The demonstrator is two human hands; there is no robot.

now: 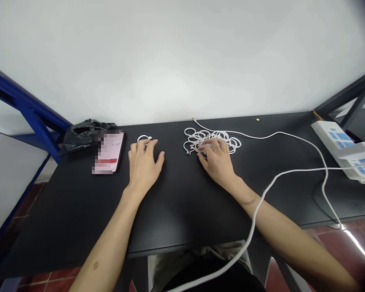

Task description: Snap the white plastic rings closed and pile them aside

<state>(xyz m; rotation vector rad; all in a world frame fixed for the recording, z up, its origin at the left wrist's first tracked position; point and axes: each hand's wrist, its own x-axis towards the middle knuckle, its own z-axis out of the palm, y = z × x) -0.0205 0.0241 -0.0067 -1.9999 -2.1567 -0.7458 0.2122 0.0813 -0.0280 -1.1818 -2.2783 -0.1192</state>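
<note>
My left hand (143, 163) lies flat on the black table (176, 202), fingers stretched out, its fingertips touching a single white ring (144, 138). My right hand (218, 159) rests with fingers extended on a tangled pile of white rings (197, 140) near the table's far edge. Neither hand grips anything that I can see.
A phone (109, 156) with a lit screen lies left of my left hand, beside a crumpled black bag (82, 134). White cables (292, 140) run across the right side to a white power strip (343, 148). Blue shelf frame (27, 109) at left.
</note>
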